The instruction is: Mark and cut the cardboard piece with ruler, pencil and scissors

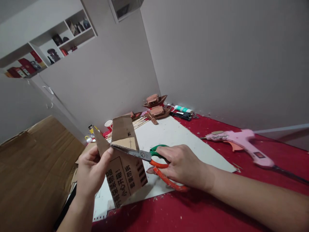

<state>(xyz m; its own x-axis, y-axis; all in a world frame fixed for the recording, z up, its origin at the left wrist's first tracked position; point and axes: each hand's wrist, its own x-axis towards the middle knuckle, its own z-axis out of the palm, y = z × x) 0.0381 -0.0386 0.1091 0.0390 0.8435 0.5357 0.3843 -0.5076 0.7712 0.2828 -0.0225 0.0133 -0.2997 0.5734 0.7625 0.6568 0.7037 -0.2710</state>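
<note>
My left hand (93, 169) grips a piece of brown cardboard (125, 177) with printed black characters, holding it up over a white board (190, 145). The thumb presses near the cut, beside a narrow pointed flap that stands away from the rest. In my right hand (180, 161) is a pair of scissors (145, 155) with green and orange handles. Their blades lie at the cardboard's slit, the tips close to my left thumb. Fingers of the right hand are wrapped through the handles.
A pink hot glue gun (238, 141) lies on the red tabletop (205, 206) at right. Small brown model boats (158, 111) stand at the back, near thin wooden sticks (140, 122) and a paper cup (108, 124). A large cardboard sheet (36, 174) rises at left.
</note>
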